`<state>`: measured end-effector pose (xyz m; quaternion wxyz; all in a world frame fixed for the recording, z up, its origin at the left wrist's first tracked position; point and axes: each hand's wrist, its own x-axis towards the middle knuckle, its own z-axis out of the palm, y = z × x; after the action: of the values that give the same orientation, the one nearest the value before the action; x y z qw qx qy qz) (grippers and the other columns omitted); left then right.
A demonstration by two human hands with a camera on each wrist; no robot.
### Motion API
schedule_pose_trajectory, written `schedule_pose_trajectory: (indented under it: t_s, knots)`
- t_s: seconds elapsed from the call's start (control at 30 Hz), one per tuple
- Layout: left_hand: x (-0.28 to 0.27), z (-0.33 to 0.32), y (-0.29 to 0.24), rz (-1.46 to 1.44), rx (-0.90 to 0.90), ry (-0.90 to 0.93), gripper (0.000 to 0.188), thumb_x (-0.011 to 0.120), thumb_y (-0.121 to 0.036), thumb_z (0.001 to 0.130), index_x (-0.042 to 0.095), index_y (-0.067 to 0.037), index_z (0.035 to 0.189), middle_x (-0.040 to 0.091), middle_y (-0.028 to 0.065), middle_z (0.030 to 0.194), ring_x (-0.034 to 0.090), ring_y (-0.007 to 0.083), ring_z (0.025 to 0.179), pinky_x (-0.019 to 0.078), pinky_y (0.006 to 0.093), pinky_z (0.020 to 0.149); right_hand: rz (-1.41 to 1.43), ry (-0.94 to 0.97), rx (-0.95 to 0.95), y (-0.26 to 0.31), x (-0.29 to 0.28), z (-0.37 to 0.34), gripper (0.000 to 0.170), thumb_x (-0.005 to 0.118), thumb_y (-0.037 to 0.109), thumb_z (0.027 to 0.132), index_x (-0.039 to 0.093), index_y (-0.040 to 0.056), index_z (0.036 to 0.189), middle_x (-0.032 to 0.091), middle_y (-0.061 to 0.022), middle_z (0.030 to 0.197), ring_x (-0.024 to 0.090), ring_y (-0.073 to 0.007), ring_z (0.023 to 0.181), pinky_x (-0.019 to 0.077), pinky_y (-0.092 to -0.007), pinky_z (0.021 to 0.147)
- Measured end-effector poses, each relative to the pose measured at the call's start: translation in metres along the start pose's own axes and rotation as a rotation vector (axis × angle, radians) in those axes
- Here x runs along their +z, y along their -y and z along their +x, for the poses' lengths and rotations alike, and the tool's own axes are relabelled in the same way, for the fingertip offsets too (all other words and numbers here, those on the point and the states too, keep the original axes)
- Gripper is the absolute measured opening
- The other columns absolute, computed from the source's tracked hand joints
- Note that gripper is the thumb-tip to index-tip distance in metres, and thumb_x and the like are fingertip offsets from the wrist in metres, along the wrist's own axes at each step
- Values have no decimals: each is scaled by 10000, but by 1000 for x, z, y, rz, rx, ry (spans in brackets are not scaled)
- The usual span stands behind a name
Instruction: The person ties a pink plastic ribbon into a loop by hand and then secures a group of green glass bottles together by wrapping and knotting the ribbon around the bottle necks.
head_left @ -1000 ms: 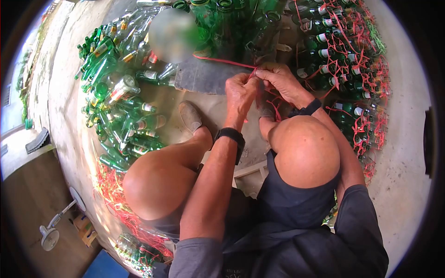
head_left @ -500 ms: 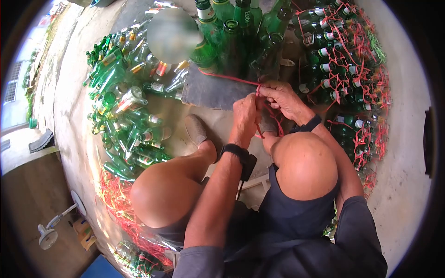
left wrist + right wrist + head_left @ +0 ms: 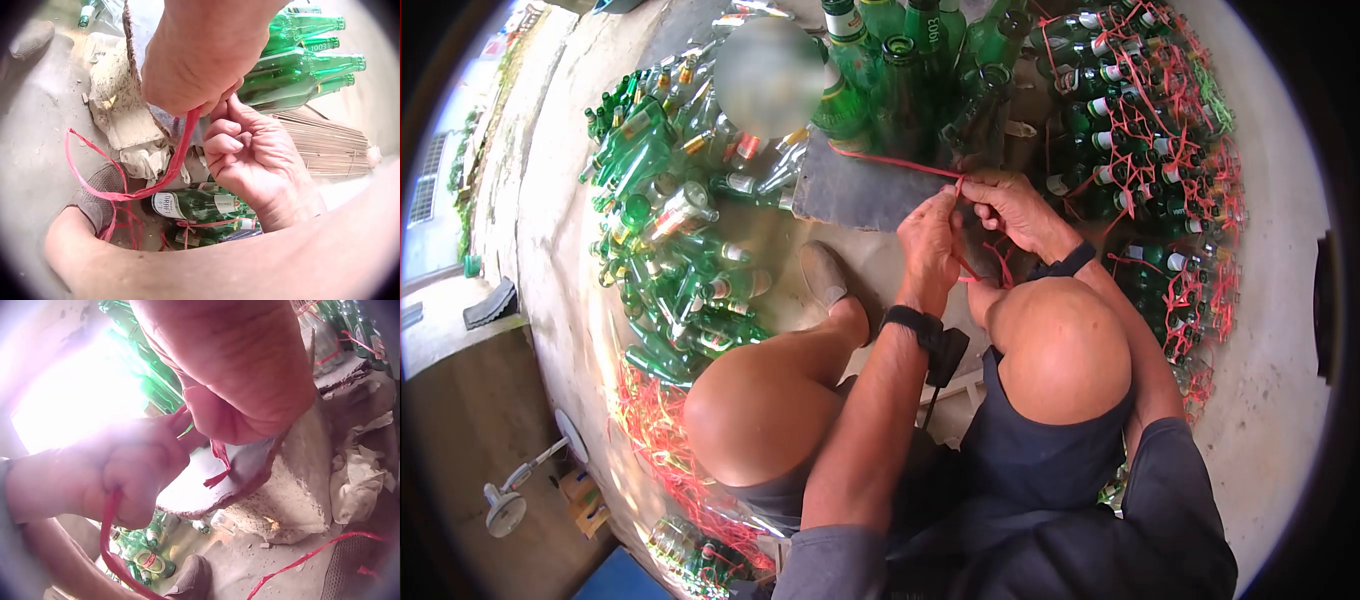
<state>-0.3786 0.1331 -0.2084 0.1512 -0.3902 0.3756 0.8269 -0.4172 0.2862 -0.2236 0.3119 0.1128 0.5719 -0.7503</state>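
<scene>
A red plastic string runs round the foot of a group of standing green glass bottles on a dark slab. Its near end reaches both hands at the slab's front right corner. My left hand grips the string, and a long loose tail hangs from its fist. Close beside it, my right hand pinches the string between thumb and forefinger. From under the right hand a short end sticks out in the right wrist view. The fingers hide the crossing point.
Loose bottles lie heaped on the left. At the right are stacked bottles tied with red string. A tangle of red string lies beside the left knee. Under the slab is a rough pale block.
My left hand first drew down away from the right one, then rose back close beside it. My right hand keeps its pinch. The head view has tilted, showing more of the standing bottles.
</scene>
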Motion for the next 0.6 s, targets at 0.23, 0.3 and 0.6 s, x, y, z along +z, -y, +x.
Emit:
schedule_pose_trajectory:
  t_s: [0.23, 0.3, 0.6]
  knots:
    - [-2, 5, 8, -43, 89, 18, 152, 727, -170, 946, 700, -42, 1024, 595, -14, 674, 453, 51, 487, 290, 212, 387, 39, 43, 22, 0, -2, 2, 107, 696, 186, 976, 722, 85, 1001, 603, 66, 820, 514, -31, 674, 374, -197, 520]
    - [-1, 3, 13, -73, 133, 26, 156, 726, -163, 946, 703, -37, 1035, 603, -12, 682, 457, 50, 488, 288, 213, 388, 51, 44, 22, 2, 0, 1, 104, 692, 186, 975, 719, 87, 989, 597, 64, 812, 516, -35, 672, 378, -203, 521]
    - [-2, 3, 25, 115, 357, -9, 274, 714, -215, 950, 720, -26, 1148, 630, -11, 791, 500, 55, 605, 393, 221, 506, 28, 32, 18, -1, 0, 2, 149, 694, 230, 960, 667, 106, 882, 587, 35, 772, 539, -62, 634, 402, -232, 515]
